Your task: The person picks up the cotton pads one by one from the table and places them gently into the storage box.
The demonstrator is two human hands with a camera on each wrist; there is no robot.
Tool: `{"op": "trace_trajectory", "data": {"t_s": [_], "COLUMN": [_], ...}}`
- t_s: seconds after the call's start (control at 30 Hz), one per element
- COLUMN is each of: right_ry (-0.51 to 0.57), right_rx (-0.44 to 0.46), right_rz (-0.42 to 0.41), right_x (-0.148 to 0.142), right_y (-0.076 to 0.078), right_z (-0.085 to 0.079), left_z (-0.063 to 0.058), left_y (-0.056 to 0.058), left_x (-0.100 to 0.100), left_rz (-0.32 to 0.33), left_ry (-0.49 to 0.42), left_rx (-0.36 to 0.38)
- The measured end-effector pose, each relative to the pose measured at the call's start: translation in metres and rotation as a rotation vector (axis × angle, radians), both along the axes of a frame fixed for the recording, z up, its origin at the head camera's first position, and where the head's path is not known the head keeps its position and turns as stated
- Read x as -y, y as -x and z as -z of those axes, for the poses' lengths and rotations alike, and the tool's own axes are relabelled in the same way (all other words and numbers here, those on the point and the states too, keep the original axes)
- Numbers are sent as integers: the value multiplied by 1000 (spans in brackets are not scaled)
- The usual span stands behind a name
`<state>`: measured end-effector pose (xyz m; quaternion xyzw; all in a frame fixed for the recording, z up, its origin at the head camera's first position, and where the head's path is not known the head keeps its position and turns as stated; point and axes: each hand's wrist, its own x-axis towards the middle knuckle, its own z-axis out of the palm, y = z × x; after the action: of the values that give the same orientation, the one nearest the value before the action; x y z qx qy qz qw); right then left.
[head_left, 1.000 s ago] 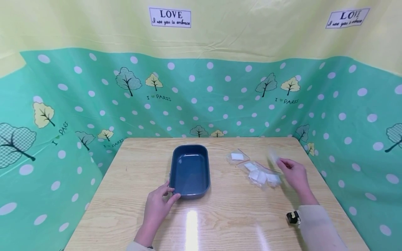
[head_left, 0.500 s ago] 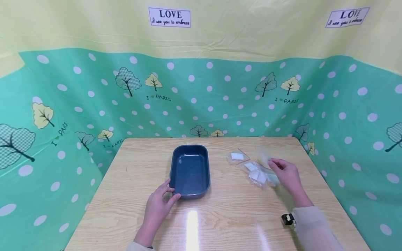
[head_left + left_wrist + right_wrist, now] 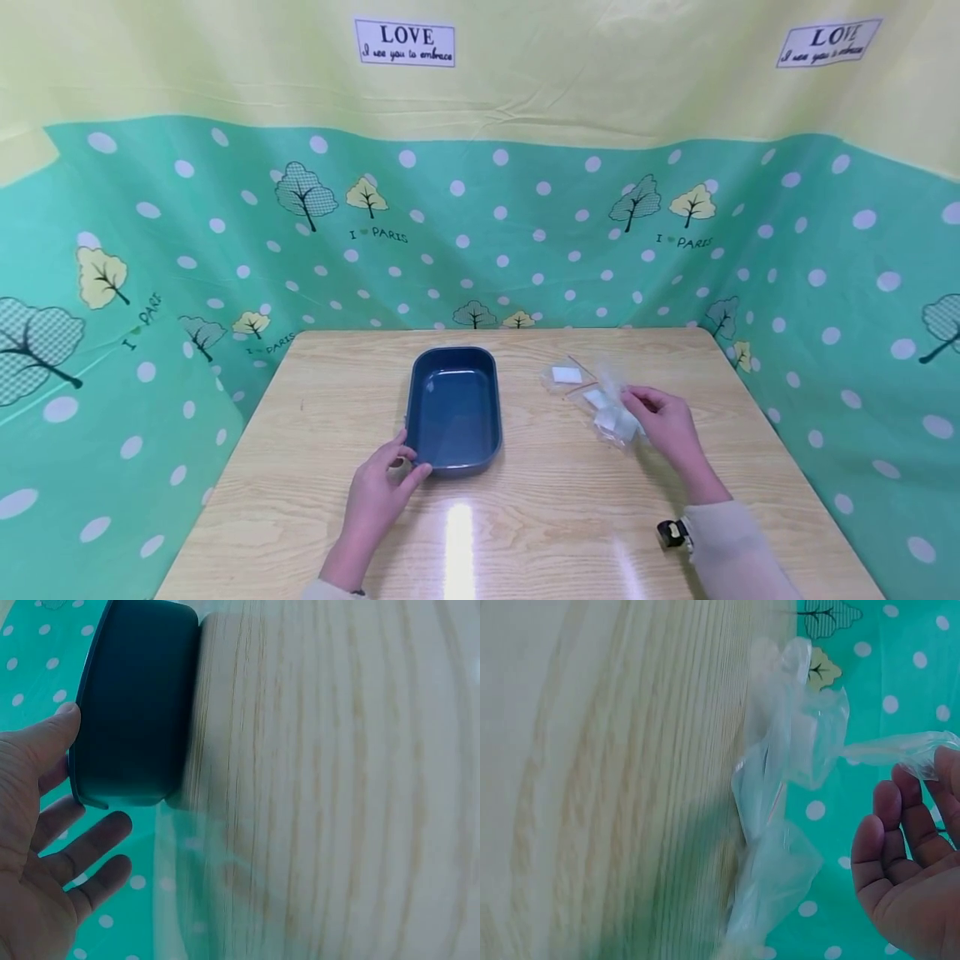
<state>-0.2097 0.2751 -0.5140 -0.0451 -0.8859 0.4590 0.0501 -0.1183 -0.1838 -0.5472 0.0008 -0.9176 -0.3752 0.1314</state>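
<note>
A deep dark blue rectangular dish (image 3: 454,412) stands on the table. My left hand (image 3: 377,493) holds its near left corner; in the left wrist view the thumb lies on the dish's rim (image 3: 81,750) and the lower fingers are spread apart from it. My right hand (image 3: 666,427) pinches a clear plastic bag (image 3: 889,748) between thumb and forefinger. Directly below it lies an overlapping pile of small clear zip bags (image 3: 617,423) with white labels or inserts; whether the pinched bag touches them I cannot tell. Another zip bag (image 3: 566,374) lies at the pile's far left.
The wooden table (image 3: 315,417) reaches to a green polka-dotted curtain (image 3: 502,242) at the back and sides. Bare wood lies between the dish and the bags. A small black device (image 3: 671,533) is strapped at the right wrist.
My right hand has moved left with the pinched bag, from the right of the pile to above it. My left hand and the dish have stayed put.
</note>
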Motion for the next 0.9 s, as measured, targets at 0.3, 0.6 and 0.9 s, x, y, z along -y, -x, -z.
{"op": "trace_trajectory", "data": {"t_s": [0.3, 0.6, 0.9], "right_ry": [12, 64, 87], "right_rx": [-28, -11, -41], "right_rz": [-40, -51, -68], "right_x": [18, 33, 51], "right_y": [-2, -4, -5], "right_z": [-1, -4, -4], "left_z": [2, 6, 6], "left_y": [0, 2, 2], "left_x": [0, 1, 0], "left_rz": [9, 16, 10], "left_ry": [-10, -17, -16], "left_rx": [-35, -17, -65]}}
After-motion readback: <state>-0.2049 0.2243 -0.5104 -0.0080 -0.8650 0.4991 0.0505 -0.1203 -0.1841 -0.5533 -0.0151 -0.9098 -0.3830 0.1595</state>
